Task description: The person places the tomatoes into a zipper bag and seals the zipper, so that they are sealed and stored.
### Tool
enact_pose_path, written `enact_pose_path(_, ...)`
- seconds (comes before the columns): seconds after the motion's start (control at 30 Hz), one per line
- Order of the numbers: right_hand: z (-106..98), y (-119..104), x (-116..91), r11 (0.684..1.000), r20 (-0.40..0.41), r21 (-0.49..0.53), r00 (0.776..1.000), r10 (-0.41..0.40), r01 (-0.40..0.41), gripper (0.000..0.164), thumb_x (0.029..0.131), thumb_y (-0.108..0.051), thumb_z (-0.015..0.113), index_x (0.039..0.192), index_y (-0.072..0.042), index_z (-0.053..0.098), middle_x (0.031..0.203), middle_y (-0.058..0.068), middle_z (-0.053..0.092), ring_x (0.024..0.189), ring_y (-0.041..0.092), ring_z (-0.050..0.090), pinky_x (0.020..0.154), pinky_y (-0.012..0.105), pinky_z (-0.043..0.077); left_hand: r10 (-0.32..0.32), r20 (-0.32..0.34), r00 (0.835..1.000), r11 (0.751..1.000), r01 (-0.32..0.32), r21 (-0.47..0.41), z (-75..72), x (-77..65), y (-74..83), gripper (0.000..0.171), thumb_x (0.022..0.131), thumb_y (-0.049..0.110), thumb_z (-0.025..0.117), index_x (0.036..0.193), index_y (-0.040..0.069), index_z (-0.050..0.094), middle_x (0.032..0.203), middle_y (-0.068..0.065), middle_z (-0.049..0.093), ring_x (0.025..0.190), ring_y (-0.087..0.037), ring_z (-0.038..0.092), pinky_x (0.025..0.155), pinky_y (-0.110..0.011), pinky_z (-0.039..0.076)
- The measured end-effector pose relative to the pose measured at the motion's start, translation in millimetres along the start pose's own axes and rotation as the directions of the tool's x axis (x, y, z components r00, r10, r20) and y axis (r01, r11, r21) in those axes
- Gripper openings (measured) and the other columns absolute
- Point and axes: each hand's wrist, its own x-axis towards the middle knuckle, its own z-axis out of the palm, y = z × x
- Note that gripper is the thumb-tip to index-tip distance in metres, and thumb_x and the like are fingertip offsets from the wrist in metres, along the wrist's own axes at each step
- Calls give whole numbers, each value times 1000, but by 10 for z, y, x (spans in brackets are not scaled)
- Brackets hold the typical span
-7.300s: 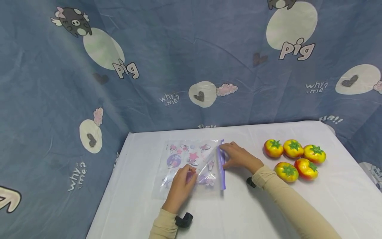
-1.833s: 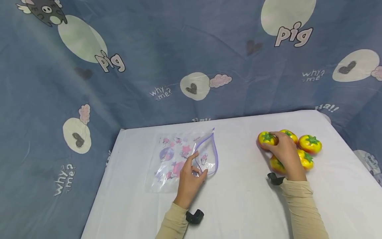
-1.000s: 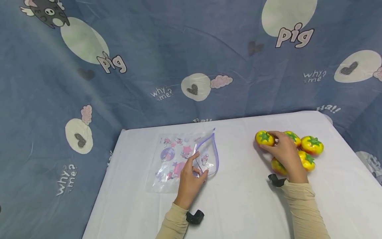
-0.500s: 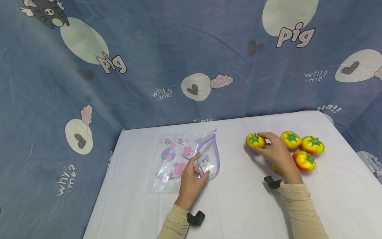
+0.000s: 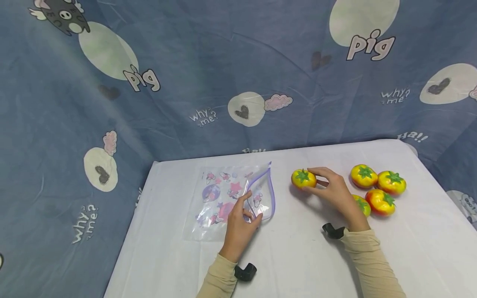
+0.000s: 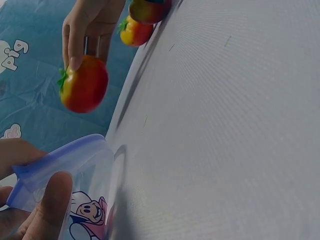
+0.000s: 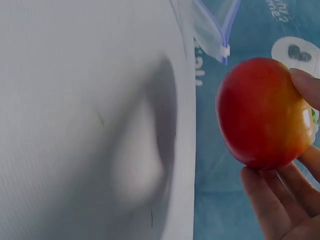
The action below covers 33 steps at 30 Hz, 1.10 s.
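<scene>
A clear zip bag (image 5: 227, 194) printed with pink and purple figures lies on the white table (image 5: 298, 256), its purple-zippered mouth (image 5: 270, 190) held agape. My left hand (image 5: 242, 217) pinches the near lip of that mouth (image 6: 55, 162). My right hand (image 5: 331, 190) grips a yellow-red toy tomato (image 5: 303, 179) with a green stem, lifted a little above the table, between the bag and the other tomatoes. The right wrist view shows that tomato (image 7: 265, 112) held by fingertips, with the bag's zipper (image 7: 220, 30) beyond. The same tomato (image 6: 84, 83) appears in the left wrist view.
Several more toy tomatoes (image 5: 376, 188) sit in a cluster at the table's right. A blue cartoon-print cloth (image 5: 223, 74) hangs behind and beside the table. Bare white tabletop lies in front of both hands.
My right hand took one tomato from the cluster and has carried it left toward the bag's mouth. The left hand keeps holding the bag's lip in place.
</scene>
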Motion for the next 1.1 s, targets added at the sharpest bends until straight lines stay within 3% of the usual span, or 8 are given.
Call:
enact_pose_path(0.2,106,-60,18,999,48,37,999,20,-22,62,86,-20,85,141,-3,61,144,18,62,135,38,57,102,45,53,1,-3,1000,1000,-1,1,-16,2,6,71,79,5,86,143,8,56,91,-9,67,65,-14,63,73,-35,55)
enact_pose_path(0.5,302,-121,41,993,26,92,997,-71,69,58,84,-10,86,137,0,64,138,15,65,129,33,60,99,38,55,3,-12,1000,1000,-3,17,-39,-5,-1,72,78,5,87,143,11,56,84,-3,65,65,-8,61,75,-34,54)
enact_pose_path(0.83,453,-199,13,995,74,79,995,-63,58,57,84,-12,85,135,1,64,138,21,65,126,40,64,99,43,56,-5,18,1000,1000,5,-9,-15,3,10,72,79,5,86,144,8,55,77,-5,65,63,-11,61,69,-29,54)
enact_pose_path(1.1,597,-229,19,989,110,102,987,-117,106,56,83,-9,86,134,2,65,137,22,66,123,41,66,97,41,57,-17,24,1000,1000,17,14,-16,-12,17,73,79,7,87,145,9,55,84,-1,65,65,-9,61,68,-26,54)
